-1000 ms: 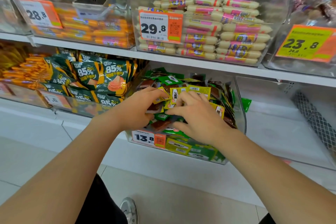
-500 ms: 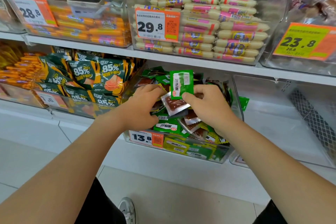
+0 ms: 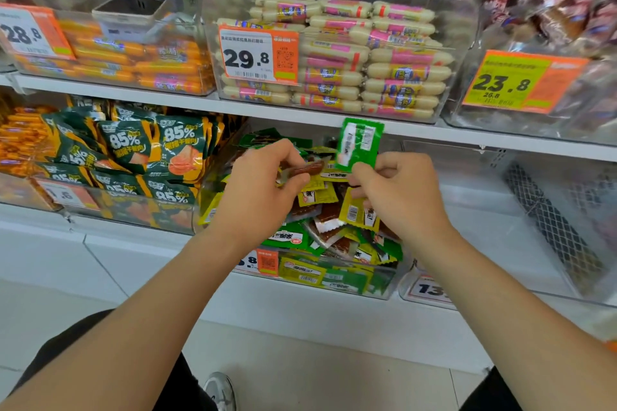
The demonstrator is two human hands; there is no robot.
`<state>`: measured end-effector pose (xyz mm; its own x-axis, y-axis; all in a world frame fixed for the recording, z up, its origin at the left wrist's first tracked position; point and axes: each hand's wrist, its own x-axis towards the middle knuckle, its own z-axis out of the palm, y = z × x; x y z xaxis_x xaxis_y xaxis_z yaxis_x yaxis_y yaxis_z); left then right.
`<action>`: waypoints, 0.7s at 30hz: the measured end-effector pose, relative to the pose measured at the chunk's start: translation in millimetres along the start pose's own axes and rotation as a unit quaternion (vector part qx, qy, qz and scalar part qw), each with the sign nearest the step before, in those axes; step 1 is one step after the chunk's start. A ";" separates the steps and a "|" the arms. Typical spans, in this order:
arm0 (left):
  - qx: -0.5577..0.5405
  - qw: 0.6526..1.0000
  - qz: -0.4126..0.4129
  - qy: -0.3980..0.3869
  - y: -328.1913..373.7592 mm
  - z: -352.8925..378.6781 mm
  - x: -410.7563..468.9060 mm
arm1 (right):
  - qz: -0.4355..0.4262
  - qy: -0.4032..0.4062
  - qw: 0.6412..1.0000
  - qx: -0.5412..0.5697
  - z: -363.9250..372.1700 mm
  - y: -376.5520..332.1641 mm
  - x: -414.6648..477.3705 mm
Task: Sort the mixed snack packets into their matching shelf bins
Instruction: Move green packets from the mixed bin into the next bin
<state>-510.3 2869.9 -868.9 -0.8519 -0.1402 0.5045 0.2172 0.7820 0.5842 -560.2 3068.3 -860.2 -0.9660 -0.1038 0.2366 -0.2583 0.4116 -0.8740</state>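
Note:
A clear bin [image 3: 377, 284] on the lower shelf holds a mixed heap of small green, yellow and clear-brown snack packets [image 3: 320, 227]. My right hand [image 3: 400, 197] is over the heap and pinches a green packet [image 3: 359, 145] upright by its lower edge; a yellow packet [image 3: 354, 210] is tucked under its curled fingers. My left hand [image 3: 260, 190] is beside it and pinches a clear packet with a brown snack [image 3: 305, 168] between thumb and fingers.
To the right stands a clear bin [image 3: 534, 227] with a mesh insert. Left of the mixed bin lie dark green 85% packets [image 3: 150, 157]. The upper shelf carries bins of orange sausages [image 3: 140, 60] and pale sausages [image 3: 367, 60] behind price tags. My shoe [image 3: 220, 390] is on the tiled floor.
Both hands rose out of the heap. The right hand picked out the green packet and lifted it higher; the left hand came up pinching the brown snack packet.

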 end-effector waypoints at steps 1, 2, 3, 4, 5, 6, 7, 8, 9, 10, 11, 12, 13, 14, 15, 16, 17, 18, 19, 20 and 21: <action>0.032 0.999 0.018 0.038 2.4 2.5 -1.0 | -0.007 0.020 1.000 -0.016 -4.1 0.3 -0.8; 0.055 0.995 0.043 0.067 5.2 5.3 -1.8 | 0.000 0.019 1.000 -0.024 -7.5 -0.3 -2.6; 0.067 0.992 0.073 0.082 8.1 8.8 -2.8 | 0.017 -0.006 1.000 -0.017 -9.4 -0.7 -5.2; 0.070 0.989 0.102 0.083 9.9 13.2 -3.9 | 0.045 -0.044 0.998 0.007 -10.1 -1.4 -8.2; 0.064 0.987 0.128 0.078 12.4 17.8 -5.3 | 0.076 -0.080 0.993 0.051 -10.7 -2.5 -11.6; 0.048 0.985 0.146 0.076 15.0 21.4 -6.0 | 0.109 -0.105 0.983 0.104 -11.7 -4.1 -14.0; 0.025 0.985 0.154 0.077 17.6 23.9 -6.0 | 0.132 -0.116 0.973 0.151 -14.2 -5.9 -15.4; -0.002 0.985 0.154 0.079 19.5 25.3 -5.9 | 0.144 -0.117 0.965 0.184 -17.9 -6.4 -15.8; -0.028 0.986 0.147 0.078 21.4 26.2 -6.0 | 0.151 -0.110 0.959 0.213 -22.1 -6.1 -14.8; -0.051 0.986 0.137 0.074 23.6 27.0 -6.6 | 0.153 -0.101 0.953 0.239 -26.9 -5.6 -14.2; -0.067 0.987 0.128 0.067 26.1 28.1 -7.8 | 0.156 -0.094 0.948 0.260 -31.2 -4.9 -13.1; -0.076 0.988 0.121 0.060 28.8 29.7 -9.3 | 0.159 -0.089 0.944 0.274 -35.2 -3.9 -12.7; -0.080 0.988 0.117 0.054 31.9 31.7 -11.0 | 0.161 -0.086 0.941 0.285 -38.0 -4.2 -13.6; -0.081 0.989 0.116 0.046 35.2 33.8 -12.6 | 0.160 -0.085 0.940 0.289 -40.6 -3.4 -14.8; -0.081 0.989 0.117 0.033 38.7 36.0 -14.0 | 0.155 -0.083 0.941 0.290 -42.9 -3.0 -16.3; -0.076 0.990 0.119 0.018 41.6 38.2 -15.0 | 0.148 -0.089 0.943 0.284 -44.5 0.1 -16.7; -0.066 0.990 0.122 0.003 44.0 40.5 -15.5 | 0.138 -0.098 0.946 0.278 -46.1 2.6 -17.5; -0.054 0.991 0.125 -0.009 46.4 42.9 -15.8 | 0.126 -0.112 0.949 0.265 -47.9 5.0 -18.9; -0.046 0.991 0.126 -0.022 48.9 45.4 -16.2 | 0.112 -0.128 0.952 0.253 -48.7 6.9 -20.8; -0.043 0.990 0.127 -0.041 51.7 48.0 -17.3 | 0.101 -0.145 0.954 0.243 -49.6 8.7 -22.5; -0.047 0.989 0.127 -0.066 55.3 50.5 -19.0 | 0.097 -0.152 0.953 0.245 -50.6 9.9 -24.1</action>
<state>-506.1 2946.4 -878.2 -0.8176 0.1380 0.5590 0.4697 0.7214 0.5089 -539.1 3120.7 -853.1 -0.9337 -0.3575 -0.0180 0.0248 -0.0145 -0.9996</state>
